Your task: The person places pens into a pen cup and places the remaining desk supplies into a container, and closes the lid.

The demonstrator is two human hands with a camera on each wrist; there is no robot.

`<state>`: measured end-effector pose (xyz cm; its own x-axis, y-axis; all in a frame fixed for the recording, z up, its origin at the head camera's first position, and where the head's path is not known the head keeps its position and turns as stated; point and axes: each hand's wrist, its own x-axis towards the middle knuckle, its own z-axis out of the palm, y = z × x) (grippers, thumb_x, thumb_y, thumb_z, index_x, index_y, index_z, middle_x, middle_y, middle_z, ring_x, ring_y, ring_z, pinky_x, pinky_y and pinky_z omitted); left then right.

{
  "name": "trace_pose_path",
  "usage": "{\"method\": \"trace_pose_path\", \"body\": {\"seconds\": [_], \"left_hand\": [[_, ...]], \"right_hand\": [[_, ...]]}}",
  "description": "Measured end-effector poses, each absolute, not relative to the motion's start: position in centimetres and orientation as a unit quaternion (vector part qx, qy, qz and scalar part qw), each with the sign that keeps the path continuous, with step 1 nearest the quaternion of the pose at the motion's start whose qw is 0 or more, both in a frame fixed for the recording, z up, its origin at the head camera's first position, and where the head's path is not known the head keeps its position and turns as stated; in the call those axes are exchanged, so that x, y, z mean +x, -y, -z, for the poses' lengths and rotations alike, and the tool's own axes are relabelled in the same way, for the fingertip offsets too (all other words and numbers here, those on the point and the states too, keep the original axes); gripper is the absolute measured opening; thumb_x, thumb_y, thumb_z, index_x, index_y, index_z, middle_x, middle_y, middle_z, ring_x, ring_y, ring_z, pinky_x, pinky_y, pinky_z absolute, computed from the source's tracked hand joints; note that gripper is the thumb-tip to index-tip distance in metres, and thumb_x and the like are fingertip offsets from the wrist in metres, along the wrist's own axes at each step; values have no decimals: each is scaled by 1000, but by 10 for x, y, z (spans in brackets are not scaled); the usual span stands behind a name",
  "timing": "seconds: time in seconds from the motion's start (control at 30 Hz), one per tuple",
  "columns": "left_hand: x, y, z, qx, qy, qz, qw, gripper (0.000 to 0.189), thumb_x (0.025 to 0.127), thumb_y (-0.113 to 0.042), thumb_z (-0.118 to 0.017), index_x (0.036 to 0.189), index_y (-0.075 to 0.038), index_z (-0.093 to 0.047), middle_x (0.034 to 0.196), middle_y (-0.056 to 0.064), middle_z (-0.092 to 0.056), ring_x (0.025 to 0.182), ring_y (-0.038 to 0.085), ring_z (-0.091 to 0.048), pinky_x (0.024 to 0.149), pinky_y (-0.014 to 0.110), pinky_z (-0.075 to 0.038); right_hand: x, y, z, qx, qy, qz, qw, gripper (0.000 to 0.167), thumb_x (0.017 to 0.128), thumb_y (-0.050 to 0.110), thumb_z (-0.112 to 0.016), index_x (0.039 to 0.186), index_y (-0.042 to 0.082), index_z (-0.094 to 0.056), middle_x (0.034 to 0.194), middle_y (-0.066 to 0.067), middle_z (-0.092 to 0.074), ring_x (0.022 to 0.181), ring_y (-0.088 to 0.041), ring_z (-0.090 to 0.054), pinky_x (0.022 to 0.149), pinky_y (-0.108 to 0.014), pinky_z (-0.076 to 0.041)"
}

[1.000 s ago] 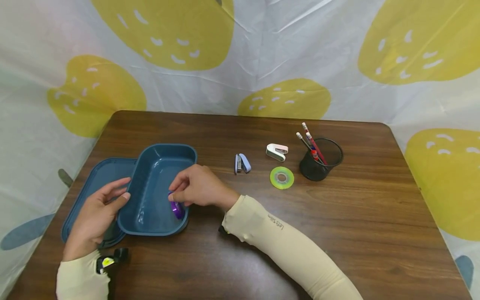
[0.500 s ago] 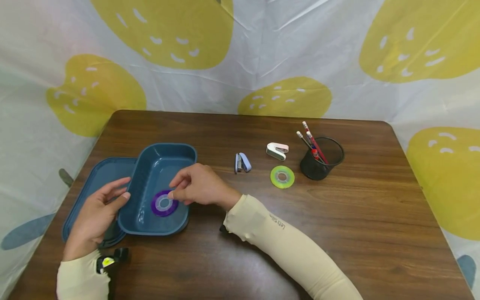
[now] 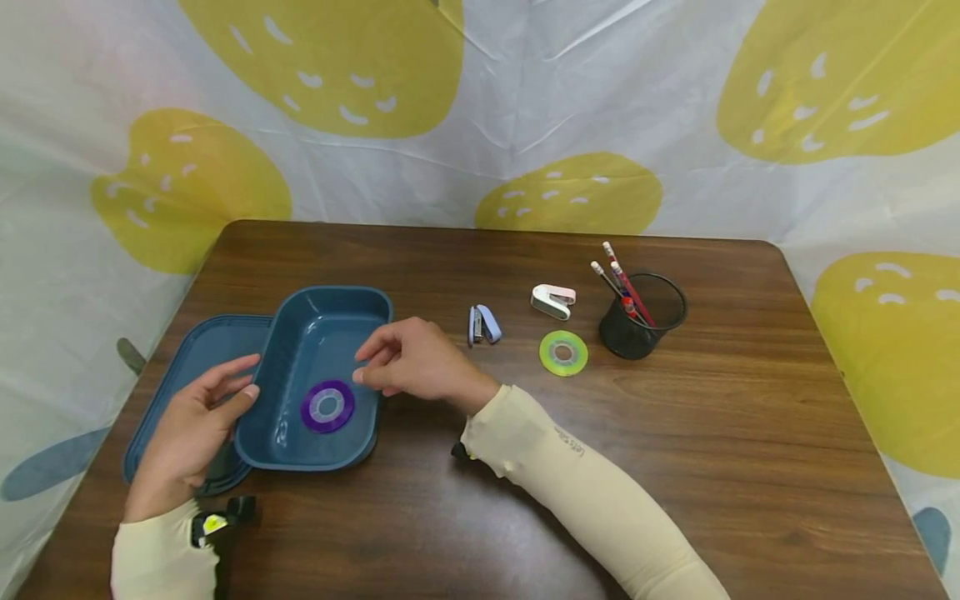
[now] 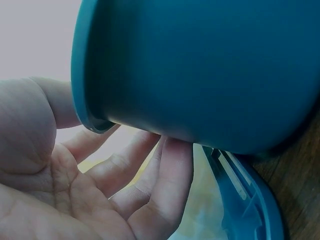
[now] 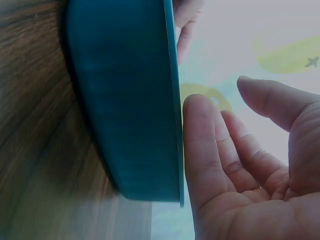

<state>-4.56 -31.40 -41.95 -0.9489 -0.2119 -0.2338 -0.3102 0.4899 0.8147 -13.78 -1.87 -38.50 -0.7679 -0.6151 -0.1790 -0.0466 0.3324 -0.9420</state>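
A blue plastic box point(image 3: 303, 358) stands with its open side up, partly over its blue lid point(image 3: 187, 367). At its left rim my left hand point(image 3: 197, 425) grips it; in the left wrist view the thumb hooks the rim and the fingers touch the outer wall. Flat on the box's floor lies a roll of purple tape point(image 3: 306, 408). Over the box's right rim hovers my right hand point(image 3: 416, 362), holding nothing. The right wrist view shows its thumb point(image 5: 272, 97) well apart from its fingers point(image 5: 205, 145).
Right of the box are a small lilac stapler point(image 3: 489, 323), a white and pink stapler point(image 3: 551, 302) and a roll of green tape point(image 3: 564, 353). A black mesh cup point(image 3: 633, 337) with several pencils stands farther right. A patterned curtain point(image 3: 517, 100) hangs behind the brown table point(image 3: 675, 467).
The purple tape, upright in my right fingers, has been let go and now lies flat in the box. My right hand has drawn back up and to the right. The left hand stays put.
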Motion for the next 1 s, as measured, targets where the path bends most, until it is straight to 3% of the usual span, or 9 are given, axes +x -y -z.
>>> {"method": "trace_pose_path", "body": {"seconds": [0.23, 0.4, 0.5, 0.63, 0.73, 1.0], "left_hand": [[-47, 314, 420, -153, -862, -479, 59, 55, 109, -37, -59, 160, -20, -48, 151, 20, -56, 90, 8, -57, 61, 28, -50], [-47, 314, 420, -155, -866, -472, 59, 55, 109, -36, -59, 160, -19, -48, 152, 21, -57, 92, 10, -56, 63, 29, -51], [-46, 314, 420, -153, -868, -469, 56, 54, 109, -35, -59, 160, -19, -48, 151, 22, -58, 90, 11, -56, 62, 29, -50], [-46, 314, 420, -150, -869, -468, 59, 55, 109, -37, -59, 160, -20, -47, 152, 21, -57, 89, 11, -56, 61, 29, -49], [-46, 315, 421, -147, -869, -469, 62, 56, 109, -37, -59, 161, -20, -46, 152, 20, -57, 89, 11, -56, 61, 29, -49], [-47, 315, 421, -147, -867, -472, 63, 56, 109, -37, -59, 161, -20, -46, 152, 20, -57, 87, 11, -55, 60, 30, -48]], "right_hand": [[-143, 1, 386, -202, -763, 559, 253, 26, 92, 16, -83, 113, 2, -77, 90, -5, -78, 69, -20, -74, 76, -47, -65], [-147, -10, 389, -199, -764, 563, 242, 25, 92, 17, -83, 112, 3, -76, 94, -7, -77, 80, -35, -75, 79, -51, -64], [-149, -16, 392, -198, -769, 563, 230, 23, 92, 18, -83, 110, 5, -76, 95, -8, -77, 79, -33, -74, 79, -53, -64], [-152, -24, 394, -200, -787, 550, 195, 23, 90, 19, -84, 108, 7, -77, 93, -7, -77, 73, -18, -71, 71, -40, -63], [-154, -30, 396, -198, -799, 542, 170, 23, 90, 19, -84, 108, 7, -78, 93, -6, -78, 74, -16, -72, 67, -28, -59], [-162, -52, 400, -182, -825, 521, 126, 24, 90, 21, -84, 110, 10, -79, 101, -5, -79, 88, -16, -73, 80, -27, -58]]}}
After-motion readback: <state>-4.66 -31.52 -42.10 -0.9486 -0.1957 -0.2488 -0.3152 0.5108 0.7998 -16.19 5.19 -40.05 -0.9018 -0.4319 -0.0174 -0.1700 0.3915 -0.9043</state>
